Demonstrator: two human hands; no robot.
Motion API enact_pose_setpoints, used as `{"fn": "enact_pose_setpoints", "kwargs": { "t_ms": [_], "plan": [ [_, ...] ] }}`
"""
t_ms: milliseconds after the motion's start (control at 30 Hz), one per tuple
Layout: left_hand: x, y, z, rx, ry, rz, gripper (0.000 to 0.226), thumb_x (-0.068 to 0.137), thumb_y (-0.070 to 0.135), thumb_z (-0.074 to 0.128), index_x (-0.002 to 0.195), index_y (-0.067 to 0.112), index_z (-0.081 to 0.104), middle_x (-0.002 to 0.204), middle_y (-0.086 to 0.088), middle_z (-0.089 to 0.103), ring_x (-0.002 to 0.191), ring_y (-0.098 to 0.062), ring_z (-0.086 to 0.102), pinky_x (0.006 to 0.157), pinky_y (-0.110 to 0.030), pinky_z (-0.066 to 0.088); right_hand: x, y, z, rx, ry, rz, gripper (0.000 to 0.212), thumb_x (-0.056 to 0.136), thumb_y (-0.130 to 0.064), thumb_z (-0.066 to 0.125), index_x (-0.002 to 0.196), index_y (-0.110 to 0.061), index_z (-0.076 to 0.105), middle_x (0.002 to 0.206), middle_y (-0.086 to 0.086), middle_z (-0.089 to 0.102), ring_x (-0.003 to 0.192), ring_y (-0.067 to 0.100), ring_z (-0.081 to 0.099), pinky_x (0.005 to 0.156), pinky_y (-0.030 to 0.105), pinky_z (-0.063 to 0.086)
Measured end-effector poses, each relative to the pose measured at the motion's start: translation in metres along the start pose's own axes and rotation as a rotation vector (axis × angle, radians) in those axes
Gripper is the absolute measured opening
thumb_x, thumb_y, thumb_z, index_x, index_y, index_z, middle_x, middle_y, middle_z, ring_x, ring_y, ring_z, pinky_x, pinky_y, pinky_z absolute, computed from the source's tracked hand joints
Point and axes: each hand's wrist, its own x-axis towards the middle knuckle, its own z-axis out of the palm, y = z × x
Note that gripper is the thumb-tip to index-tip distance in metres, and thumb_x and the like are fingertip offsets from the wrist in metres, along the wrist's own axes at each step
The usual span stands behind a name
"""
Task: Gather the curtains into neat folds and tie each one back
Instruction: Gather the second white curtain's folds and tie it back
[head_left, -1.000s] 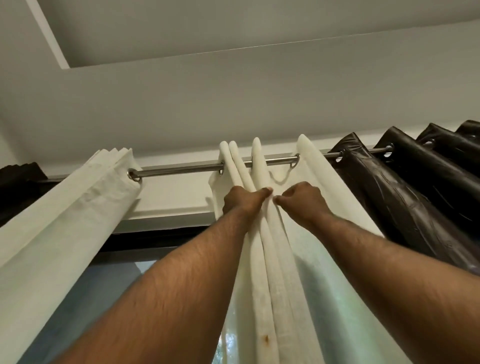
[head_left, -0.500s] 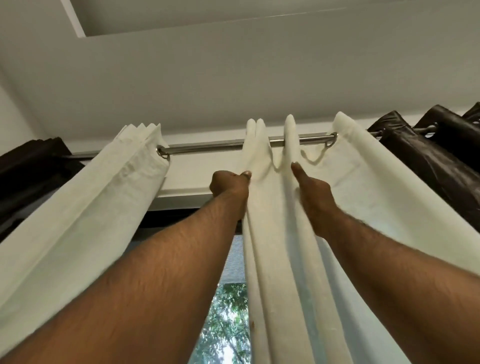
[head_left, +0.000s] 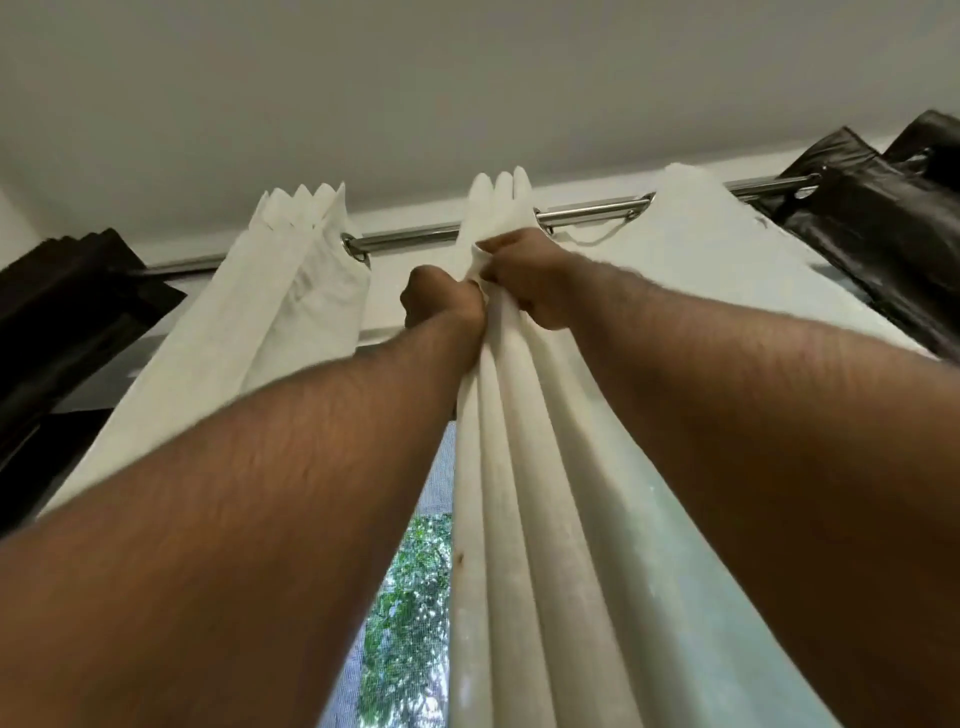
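both grips, left hand (head_left: 441, 299) and right hand (head_left: 524, 280), clutch the white curtain (head_left: 519, 467) folds hanging lengthwise downward.

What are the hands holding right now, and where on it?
Both the left hand and right hand pinch the gathered folds of the white curtain, near its top, just below the rod.

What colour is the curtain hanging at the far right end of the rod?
Dark brown, with a glossy sheen; the head view shows it.
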Motion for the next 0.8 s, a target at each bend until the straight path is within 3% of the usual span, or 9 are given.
{"fn": "enact_pose_setpoints", "kwargs": {
  "t_ms": [200, 233, 300, 367, 500, 567, 600, 700, 800],
  "plan": [
    [-0.02, -0.011, 0.011, -0.084, -0.166, 0.077, 0.049, 0.087, 0.014, 0.065, 0.131, 0.02, 0.044, 0.123, -0.004, 0.058, 0.096, -0.021, 0.055, 0.08, -0.026, 0.042, -0.017, 0.044, -0.039, -0.187, 0.09, 0.074, 0.026, 0.084, -0.002, 0.047, 0.099, 0.006, 0.067, 0.074, 0.007, 0.058, 0.067, 0.023, 0.056, 0.058, 0.025, 0.046],
    [-0.025, -0.008, 0.015, -0.106, -0.193, 0.092, 0.052, 0.087, 0.014, 0.065, 0.133, 0.021, 0.042, 0.125, -0.004, 0.058, 0.1, -0.022, 0.057, 0.081, -0.026, 0.043, -0.018, 0.049, -0.047, -0.075, 0.045, 0.109, 0.026, 0.089, -0.015, 0.054, 0.104, 0.002, 0.067, 0.082, 0.007, 0.064, 0.072, 0.021, 0.06, 0.064, 0.025, 0.051],
    [-0.037, 0.0, 0.024, -0.152, -0.24, 0.116, 0.057, 0.086, 0.014, 0.067, 0.136, 0.023, 0.04, 0.125, -0.003, 0.058, 0.104, -0.023, 0.058, 0.086, -0.028, 0.045, -0.02, 0.056, -0.068, 0.102, -0.033, 0.192, 0.06, 0.083, -0.058, 0.056, 0.117, -0.009, 0.065, 0.11, 0.003, 0.069, 0.101, 0.021, 0.064, 0.095, 0.035, 0.05],
    [-0.047, 0.005, 0.034, -0.19, -0.289, 0.123, 0.062, 0.085, 0.013, 0.068, 0.138, 0.024, 0.038, 0.126, -0.002, 0.059, 0.097, -0.019, 0.056, 0.089, -0.03, 0.047, -0.023, 0.057, -0.088, 0.04, -0.006, 0.18, 0.068, 0.08, -0.073, 0.045, 0.107, -0.016, 0.069, 0.112, -0.004, 0.065, 0.111, 0.017, 0.054, 0.097, 0.034, 0.042],
    [-0.061, 0.02, 0.059, -0.182, -0.298, 0.114, 0.057, 0.089, 0.018, 0.064, 0.139, 0.025, 0.038, 0.128, -0.001, 0.057, 0.092, -0.014, 0.048, 0.082, -0.024, 0.041, -0.032, 0.065, -0.142, -0.635, 0.343, -0.018, 0.042, 0.09, -0.047, 0.053, 0.07, -0.013, 0.066, 0.081, 0.007, 0.064, 0.089, 0.028, 0.059, 0.074, 0.031, 0.041],
    [-0.064, 0.025, 0.068, -0.161, -0.263, 0.111, 0.053, 0.089, 0.016, 0.061, 0.137, 0.026, 0.041, 0.13, -0.001, 0.057, 0.093, -0.015, 0.051, 0.083, -0.023, 0.041, -0.033, 0.069, -0.165, -1.014, 0.426, -0.026, 0.03, 0.087, -0.037, 0.053, 0.086, -0.012, 0.069, 0.101, 0.012, 0.068, 0.108, 0.033, 0.057, 0.093, 0.038, 0.042],
    [-0.067, 0.03, 0.075, -0.155, -0.247, 0.118, 0.053, 0.088, 0.014, 0.059, 0.136, 0.027, 0.043, 0.13, -0.002, 0.057, 0.096, -0.017, 0.054, 0.085, -0.024, 0.043, -0.032, 0.072, -0.18, -1.138, 0.452, -0.004, 0.032, 0.086, -0.034, 0.052, 0.105, -0.013, 0.068, 0.121, 0.012, 0.063, 0.126, 0.032, 0.047, 0.109, 0.044, 0.031],
    [-0.078, 0.04, 0.096, -0.148, -0.237, 0.148, 0.054, 0.087, 0.007, 0.054, 0.135, 0.029, 0.044, 0.129, -0.004, 0.057, 0.106, -0.021, 0.057, 0.097, -0.032, 0.048, -0.031, 0.073, -0.217, -1.094, 0.548, 0.144, 0.053, 0.081, -0.024, 0.054, 0.134, -0.024, 0.049, 0.154, 0.009, 0.03, 0.147, 0.034, 0.013, 0.115, 0.059, 0.002],
    [-0.088, 0.05, 0.123, -0.143, -0.25, 0.153, 0.06, 0.088, 0.001, 0.049, 0.137, 0.034, 0.043, 0.132, -0.005, 0.055, 0.108, -0.022, 0.056, 0.098, -0.037, 0.05, -0.03, 0.072, -0.243, -0.886, 0.605, 0.241, 0.062, 0.078, -0.021, 0.06, 0.136, -0.028, 0.04, 0.15, 0.012, 0.027, 0.137, 0.043, 0.031, 0.109, 0.063, 0.023]
  ]
}}
